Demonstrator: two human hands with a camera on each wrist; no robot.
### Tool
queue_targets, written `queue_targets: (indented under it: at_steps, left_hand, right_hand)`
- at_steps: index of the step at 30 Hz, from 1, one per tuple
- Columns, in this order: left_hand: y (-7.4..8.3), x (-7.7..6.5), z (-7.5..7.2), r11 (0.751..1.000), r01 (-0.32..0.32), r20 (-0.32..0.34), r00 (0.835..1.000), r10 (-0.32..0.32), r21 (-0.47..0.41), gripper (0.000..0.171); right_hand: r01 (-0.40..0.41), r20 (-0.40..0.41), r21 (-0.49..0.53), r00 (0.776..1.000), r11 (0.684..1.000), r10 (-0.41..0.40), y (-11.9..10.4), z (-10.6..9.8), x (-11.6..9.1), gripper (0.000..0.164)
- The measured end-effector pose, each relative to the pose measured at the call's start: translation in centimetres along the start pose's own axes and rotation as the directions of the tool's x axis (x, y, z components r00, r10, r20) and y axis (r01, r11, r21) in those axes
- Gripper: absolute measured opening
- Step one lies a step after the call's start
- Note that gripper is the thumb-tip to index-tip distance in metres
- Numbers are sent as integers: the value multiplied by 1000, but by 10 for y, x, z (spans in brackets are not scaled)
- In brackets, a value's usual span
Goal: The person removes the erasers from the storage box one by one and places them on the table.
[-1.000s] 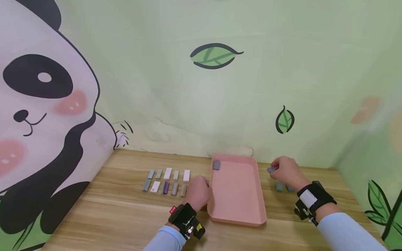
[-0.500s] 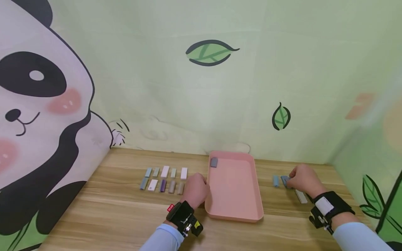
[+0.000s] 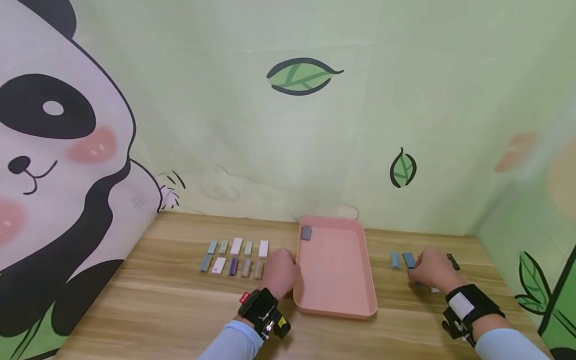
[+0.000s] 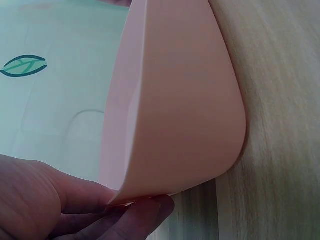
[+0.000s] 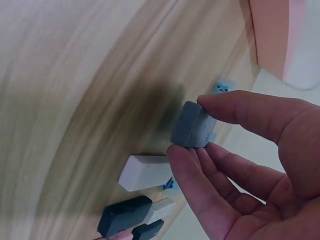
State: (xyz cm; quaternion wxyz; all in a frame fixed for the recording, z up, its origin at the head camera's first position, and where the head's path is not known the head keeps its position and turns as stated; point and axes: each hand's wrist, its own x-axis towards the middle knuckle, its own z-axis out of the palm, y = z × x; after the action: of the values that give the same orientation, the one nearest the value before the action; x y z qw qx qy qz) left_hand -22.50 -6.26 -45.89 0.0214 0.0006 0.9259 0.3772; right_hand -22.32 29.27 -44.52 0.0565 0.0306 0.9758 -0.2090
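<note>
My right hand [image 3: 434, 270] pinches a small grey-blue eraser [image 5: 192, 125] between thumb and fingertips, close over the wooden table on the right. Two blue erasers [image 3: 409, 260] lie just beyond the fingers. A white eraser [image 5: 147, 172] is beside the fingertips in the right wrist view, and my hand mostly covers it in the head view. My left hand [image 3: 280, 272] pinches the rim of the pink tray [image 4: 190, 100] at its left side, thumb inside and fingers outside. In the tray's far left corner lies one grey eraser [image 3: 306, 233].
Left of the tray, two rows of small erasers and blocks stand on the table, among them a purple one [image 3: 233, 266] and a white one [image 3: 236, 246]. A black eraser [image 3: 453, 261] lies beyond my right wrist. A printed cloth wall [image 3: 315, 150] rises behind the table.
My right hand has moved right and then nearer to me, from beside the tray's far right corner, uncovering the blue erasers and the black one. My left hand stays on the tray.
</note>
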Motion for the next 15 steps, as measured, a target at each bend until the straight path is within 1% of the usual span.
queue_targets:
  at_steps: [8,15]
  left_hand:
    - [-1,0,1,1000,-9,-15,1000,9,14,40]
    - [-1,0,1,1000,11,2,1000,-11,5,39]
  right_hand:
    - [-17,-4,-22,1000,1000,17,1,7,-3,37]
    - [-38,5,-29,999,999,38,1,8,-5,37]
